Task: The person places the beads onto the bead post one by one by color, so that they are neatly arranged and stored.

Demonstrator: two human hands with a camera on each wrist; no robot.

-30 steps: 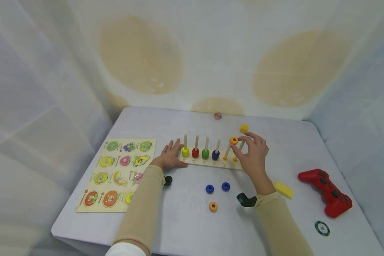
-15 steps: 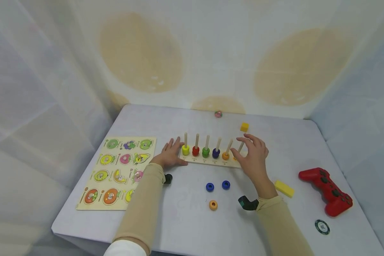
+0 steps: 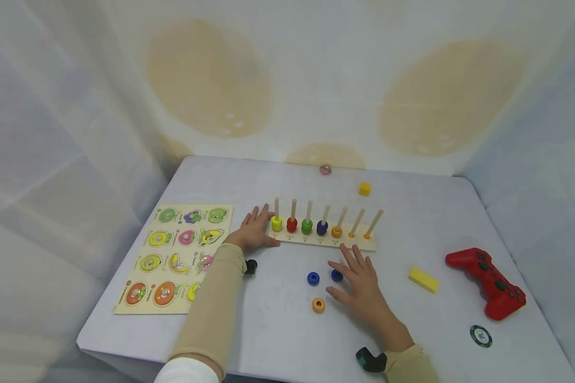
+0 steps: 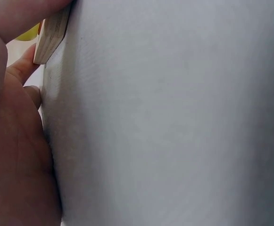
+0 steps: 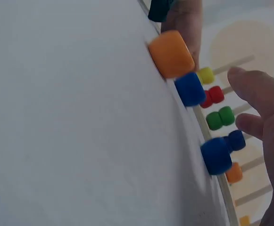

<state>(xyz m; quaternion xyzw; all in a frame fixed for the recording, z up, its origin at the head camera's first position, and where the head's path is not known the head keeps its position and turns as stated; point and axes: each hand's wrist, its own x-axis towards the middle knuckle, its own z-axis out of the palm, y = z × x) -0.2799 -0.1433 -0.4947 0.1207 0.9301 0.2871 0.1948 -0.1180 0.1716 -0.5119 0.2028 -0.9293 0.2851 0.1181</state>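
Right hand (image 3: 361,290) now down off the pegs, fingers spread flat over a blue ring (image 3: 336,275), orange ring (image 3: 336,232) left seated on its peg; left hand (image 3: 255,234) flat, steadying the peg board (image 3: 359,246) at nine o'clock; loose rings (image 3: 315,291) at eight o'clock of the right hand, yellow block (image 3: 424,280) at three, nothing blocking

— Where does the peg board (image 3: 323,242) sit?
— Mid-table (image 3: 249,175), with the puzzle board (image 3: 174,260) at its 9 o'clock.
— And the loose rings (image 3: 318,305)?
— At its 6 o'clock, beside the right hand (image 3: 359,290).
— The game controller (image 3: 489,282)?
— At 3 o'clock, near the table's edge; the left hand (image 3: 254,234) rests against the peg board's 9 o'clock end.
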